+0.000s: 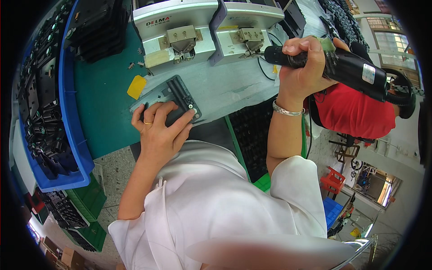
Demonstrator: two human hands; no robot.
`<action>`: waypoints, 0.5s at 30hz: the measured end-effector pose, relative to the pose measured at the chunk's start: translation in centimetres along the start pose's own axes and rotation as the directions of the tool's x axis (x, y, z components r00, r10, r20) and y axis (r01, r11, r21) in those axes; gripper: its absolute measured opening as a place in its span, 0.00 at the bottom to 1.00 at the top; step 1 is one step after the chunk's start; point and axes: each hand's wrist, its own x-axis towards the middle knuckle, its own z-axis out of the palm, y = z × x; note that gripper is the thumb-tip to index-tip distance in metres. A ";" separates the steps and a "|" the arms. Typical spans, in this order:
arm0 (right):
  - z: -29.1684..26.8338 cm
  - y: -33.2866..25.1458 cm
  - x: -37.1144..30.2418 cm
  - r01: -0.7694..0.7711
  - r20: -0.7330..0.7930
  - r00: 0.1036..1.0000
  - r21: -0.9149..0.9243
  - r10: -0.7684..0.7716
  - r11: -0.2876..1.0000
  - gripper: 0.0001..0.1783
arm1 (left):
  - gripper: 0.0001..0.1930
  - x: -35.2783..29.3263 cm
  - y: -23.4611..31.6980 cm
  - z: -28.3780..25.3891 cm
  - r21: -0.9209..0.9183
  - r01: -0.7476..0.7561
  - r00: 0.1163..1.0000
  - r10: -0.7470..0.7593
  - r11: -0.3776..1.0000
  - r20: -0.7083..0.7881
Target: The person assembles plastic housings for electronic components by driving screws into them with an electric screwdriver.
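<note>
My right hand (306,67) is raised at the upper right, its fingers wrapped round a black electric screwdriver (362,72). The screwdriver is held almost level, its black nose pointing left, well apart from the bench. My left hand (162,123) is down on the bench, fingers curled over a flat black part (176,116) with its thumb along the right edge. A black cylindrical piece (179,93) lies along the part's far right side. Two small bright round spots, perhaps screw heads, show near my left fingertips. My left palm and fingers cover some of the part.
Two silver boxy machines (177,27) stand at the bench's back. A yellow tag (137,87) and small metal pieces lie left of the part. A blue bin (67,112) of black parts flanks the bench. A person in red (355,110) is at right; a cable hangs near my right arm.
</note>
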 end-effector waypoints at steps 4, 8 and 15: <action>-0.4 -0.4 -0.2 0.052 0.038 0.998 -0.056 -0.050 0.997 0.26 | 0.15 0.2 0.3 -0.5 0.030 0.009 1.000 -0.009 1.000 -0.002; 0.3 0.0 -0.3 0.078 -0.034 0.997 0.090 -0.075 0.993 0.27 | 0.15 0.4 0.5 -0.8 0.034 0.008 1.000 -0.008 0.999 0.007; 0.3 0.2 -0.2 0.039 0.006 0.999 0.044 -0.040 0.998 0.26 | 0.15 0.3 0.4 -0.7 0.036 0.014 1.000 -0.014 0.999 0.006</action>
